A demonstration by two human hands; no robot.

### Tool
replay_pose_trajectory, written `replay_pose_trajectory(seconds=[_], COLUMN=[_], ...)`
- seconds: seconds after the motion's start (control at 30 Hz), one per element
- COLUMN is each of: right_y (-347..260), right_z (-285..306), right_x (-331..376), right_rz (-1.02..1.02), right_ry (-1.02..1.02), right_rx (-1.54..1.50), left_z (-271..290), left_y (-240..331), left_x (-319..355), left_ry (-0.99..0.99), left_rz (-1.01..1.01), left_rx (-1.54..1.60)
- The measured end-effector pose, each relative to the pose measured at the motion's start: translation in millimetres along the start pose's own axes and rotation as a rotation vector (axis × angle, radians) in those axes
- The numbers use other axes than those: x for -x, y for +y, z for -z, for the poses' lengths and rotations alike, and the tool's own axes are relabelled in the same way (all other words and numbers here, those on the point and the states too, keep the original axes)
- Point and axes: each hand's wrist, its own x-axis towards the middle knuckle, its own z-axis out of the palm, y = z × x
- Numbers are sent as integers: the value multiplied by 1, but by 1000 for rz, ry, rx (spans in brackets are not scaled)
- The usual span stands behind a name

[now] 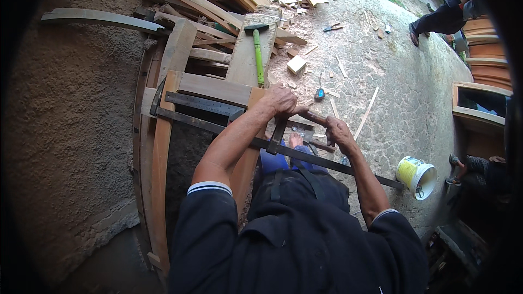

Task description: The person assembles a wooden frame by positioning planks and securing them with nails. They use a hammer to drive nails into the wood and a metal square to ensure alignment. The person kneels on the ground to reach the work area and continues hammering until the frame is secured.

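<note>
A: What is lying on the far left?

B: A curved wooden frame is leaning along the rough wall, with a long steel bar clamp running across it toward the right.

A: And the left hand?

B: It is closing down over the frame's right post and the clamp head, fingers curled tight.

A: The right hand?

B: Just beside it, gripping the clamp's wooden handle in a closed fist.

A: Anything farther right?

B: A green-handled hammer is resting far on a board, and a white bucket is sitting near right on the concrete.
</note>
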Motion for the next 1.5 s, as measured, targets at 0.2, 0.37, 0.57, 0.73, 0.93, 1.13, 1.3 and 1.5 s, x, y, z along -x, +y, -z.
replay_pose_trajectory(seconds=[0.2, 0.37, 0.57, 0.73, 0.93, 1.13, 1.3, 1.5], right_y=[2, -6, -18, -32, -72, -38, -45, -76], right_z=[0, -7, -31, -27, -9, -41, -29, -23], right_x=[-3, -2, -10, -34, -55, -28, -56, -61], right_rz=[84, 439, 672, 551, -272, 576, 460, 110], right_ry=[39, 154, 215, -30, -475, 58, -179, -475], right_rx=[184, 713, 1163, 1010, 411, 1196, 1094, 837], left_z=[1, 6, 0, -5, -7, -12, -16, -17], left_y=[0, 1, -1, -2, -3, -5, -7, -5], left_x=[-4, 0, -1, -4, -3, -4, -1, -1], left_ry=[-106, -105, -67, -78, -64, -47, 60, 70], left_rz=[107, 87, 58, 63, 50, 63, 10, 23], left_rx=[127, 135, 135, 94, 107, 113, 137, 146])
